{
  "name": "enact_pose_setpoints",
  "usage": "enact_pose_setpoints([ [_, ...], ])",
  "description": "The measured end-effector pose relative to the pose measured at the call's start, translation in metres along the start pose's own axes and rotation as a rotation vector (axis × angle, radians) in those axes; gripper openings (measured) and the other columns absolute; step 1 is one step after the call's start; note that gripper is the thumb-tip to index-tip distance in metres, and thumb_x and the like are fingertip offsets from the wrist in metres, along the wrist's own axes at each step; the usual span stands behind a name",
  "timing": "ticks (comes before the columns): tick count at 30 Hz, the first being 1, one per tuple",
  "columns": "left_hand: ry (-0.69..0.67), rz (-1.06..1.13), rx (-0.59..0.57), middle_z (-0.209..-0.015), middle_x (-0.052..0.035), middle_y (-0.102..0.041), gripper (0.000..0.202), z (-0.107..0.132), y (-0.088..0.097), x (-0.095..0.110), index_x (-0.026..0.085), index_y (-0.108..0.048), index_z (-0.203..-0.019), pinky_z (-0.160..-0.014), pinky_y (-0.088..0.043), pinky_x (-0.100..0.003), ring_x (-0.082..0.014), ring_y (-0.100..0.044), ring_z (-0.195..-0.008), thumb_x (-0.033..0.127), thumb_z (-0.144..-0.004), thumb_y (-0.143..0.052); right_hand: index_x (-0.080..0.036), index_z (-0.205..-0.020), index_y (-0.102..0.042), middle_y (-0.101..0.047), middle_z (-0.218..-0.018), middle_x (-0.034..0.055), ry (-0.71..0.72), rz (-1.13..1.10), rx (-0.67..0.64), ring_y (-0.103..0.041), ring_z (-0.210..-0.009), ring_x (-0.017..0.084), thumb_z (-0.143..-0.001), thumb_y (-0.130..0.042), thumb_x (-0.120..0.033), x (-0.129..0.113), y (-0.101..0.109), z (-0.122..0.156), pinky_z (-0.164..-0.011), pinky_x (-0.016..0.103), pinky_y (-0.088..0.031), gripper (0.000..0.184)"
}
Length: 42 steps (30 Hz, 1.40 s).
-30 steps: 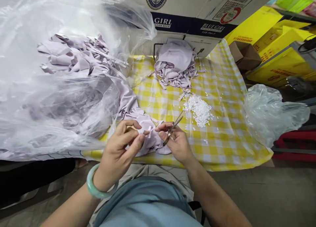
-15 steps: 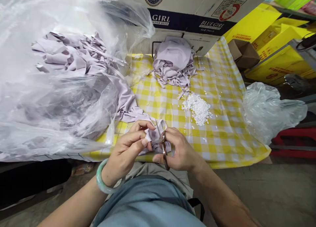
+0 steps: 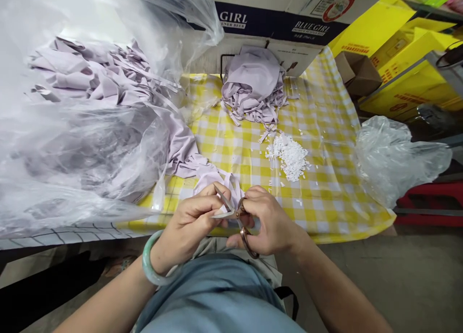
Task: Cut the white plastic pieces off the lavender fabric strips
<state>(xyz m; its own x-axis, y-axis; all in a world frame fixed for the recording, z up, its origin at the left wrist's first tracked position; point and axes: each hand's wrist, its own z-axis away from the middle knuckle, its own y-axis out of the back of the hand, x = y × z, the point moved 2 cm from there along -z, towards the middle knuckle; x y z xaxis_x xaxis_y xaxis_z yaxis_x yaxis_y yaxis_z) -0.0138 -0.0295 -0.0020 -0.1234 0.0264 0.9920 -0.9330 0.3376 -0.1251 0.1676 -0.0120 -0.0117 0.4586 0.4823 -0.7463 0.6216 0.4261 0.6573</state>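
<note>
My left hand (image 3: 190,222), with a green bangle at the wrist, pinches a lilac fabric piece (image 3: 231,186) at the near edge of the yellow checked tablecloth (image 3: 325,188). My right hand (image 3: 269,222) grips small scissors (image 3: 235,212) whose blades are spread and point left toward my left fingers, right at the fabric. The fabric trails up and left into a big clear plastic bag (image 3: 72,145) full of the same lilac pieces.
A heap of lilac fabric (image 3: 253,84) lies at the table's far side against a cardboard box (image 3: 282,19). A small mound of white scraps (image 3: 289,157) sits mid-table. A crumpled clear bag (image 3: 394,159) hangs off the right edge; yellow boxes (image 3: 405,53) stand beyond.
The scissors swung from pointing up-right, away from the fabric, to pointing left at it with blades spread. Both hands drew closer together and nearer my body.
</note>
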Motion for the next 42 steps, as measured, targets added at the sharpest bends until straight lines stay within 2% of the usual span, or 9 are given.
enact_pose_setpoints([
  [8,-0.035,-0.202,-0.069,-0.088,-0.0079,-0.060,0.027,-0.006,-0.001,0.004,0.017,-0.062,-0.069,-0.080,-0.048,-0.032,-0.0206,-0.057,-0.089,0.020,-0.092,-0.049,-0.021,-0.067,-0.054,-0.056,-0.063,-0.0007,-0.044,-0.108,0.105,-0.051,-0.063,0.016,-0.074,-0.074,-0.058,0.005,0.002,0.000,-0.068,0.033,-0.039,0.043],
  [15,-0.190,-0.968,0.206,-0.119,-0.0162,-0.057,0.021,0.018,0.036,-0.042,0.017,-0.057,-0.099,-0.094,-0.048,-0.043,-0.0299,-0.058,-0.110,0.026,-0.083,-0.068,-0.022,-0.098,-0.055,-0.062,-0.129,0.0145,-0.198,-0.067,0.268,-0.058,-0.114,0.031,-0.067,-0.086,-0.040,0.039,-0.026,0.018,-0.096,0.046,-0.046,0.048],
  [18,-0.140,-0.916,0.013,-0.125,-0.0159,-0.057,0.039,0.030,0.027,-0.056,0.020,-0.052,-0.122,-0.090,-0.054,-0.040,-0.0286,-0.061,-0.110,0.015,-0.084,-0.059,-0.021,-0.094,-0.055,-0.067,-0.109,0.0120,-0.144,-0.035,0.238,-0.061,-0.099,0.027,-0.072,-0.074,-0.018,0.037,-0.047,0.021,-0.088,0.043,-0.049,0.029],
  [21,-0.115,-0.726,-0.175,-0.102,-0.0077,-0.063,0.035,0.029,0.006,-0.038,0.024,-0.057,-0.111,-0.079,-0.055,-0.029,-0.0205,-0.064,-0.090,0.004,-0.083,-0.047,-0.023,-0.080,-0.049,-0.059,-0.080,0.0018,-0.140,-0.191,0.258,-0.056,-0.073,0.018,-0.069,-0.058,-0.006,0.020,-0.045,0.023,-0.067,0.031,-0.049,0.022],
  [26,-0.337,-0.603,-0.156,-0.089,-0.0042,-0.057,0.027,-0.017,-0.013,0.033,0.021,-0.057,-0.098,-0.072,-0.049,-0.025,-0.0165,-0.058,-0.082,0.001,-0.082,-0.048,-0.025,-0.072,-0.040,-0.052,-0.074,0.0001,-0.040,-0.560,0.522,-0.052,-0.066,0.016,-0.076,-0.063,-0.020,-0.008,0.016,0.006,-0.058,0.028,-0.045,0.023],
  [31,-0.561,-0.739,0.162,-0.096,-0.0060,-0.056,0.024,-0.138,0.003,0.093,0.017,-0.063,-0.092,-0.088,-0.048,-0.034,-0.0210,-0.056,-0.094,0.002,-0.075,-0.054,-0.026,-0.071,-0.037,-0.047,-0.066,-0.0040,-0.003,-0.476,0.655,-0.048,-0.057,0.014,-0.072,-0.065,-0.032,0.003,0.115,-0.091,-0.054,0.027,-0.044,0.028],
  [36,-0.363,-0.667,0.378,-0.122,-0.0131,-0.054,0.037,-0.207,0.036,0.078,0.012,-0.063,-0.109,-0.112,-0.037,-0.048,-0.0296,-0.051,-0.121,0.013,-0.073,-0.070,-0.024,-0.072,-0.043,-0.056,-0.074,-0.0006,-0.224,-0.231,0.845,-0.055,-0.079,0.018,-0.071,-0.064,-0.029,0.048,0.180,-0.172,-0.077,0.031,-0.047,0.022],
  [39,-0.297,-0.587,0.381,-0.132,-0.0168,-0.053,0.036,-0.174,0.033,0.036,0.012,-0.059,-0.119,-0.105,-0.046,-0.044,-0.0288,-0.052,-0.125,0.028,-0.087,-0.063,-0.022,-0.072,-0.048,-0.058,-0.072,-0.0004,-0.263,-0.329,0.703,-0.057,-0.069,0.015,-0.079,-0.058,-0.038,0.063,0.145,-0.156,-0.070,0.029,-0.049,0.020],
  [42,-0.226,-0.490,0.234,-0.115,-0.0119,-0.068,0.045,-0.126,0.008,-0.008,0.015,-0.050,-0.135,-0.081,-0.058,-0.033,-0.0205,-0.068,-0.097,0.035,-0.095,-0.053,-0.020,-0.073,-0.057,-0.061,-0.062,-0.0015,-0.287,-0.458,0.406,-0.058,-0.052,0.014,-0.079,-0.060,-0.046,0.062,0.072,-0.108,-0.053,0.028,-0.050,0.027],
])
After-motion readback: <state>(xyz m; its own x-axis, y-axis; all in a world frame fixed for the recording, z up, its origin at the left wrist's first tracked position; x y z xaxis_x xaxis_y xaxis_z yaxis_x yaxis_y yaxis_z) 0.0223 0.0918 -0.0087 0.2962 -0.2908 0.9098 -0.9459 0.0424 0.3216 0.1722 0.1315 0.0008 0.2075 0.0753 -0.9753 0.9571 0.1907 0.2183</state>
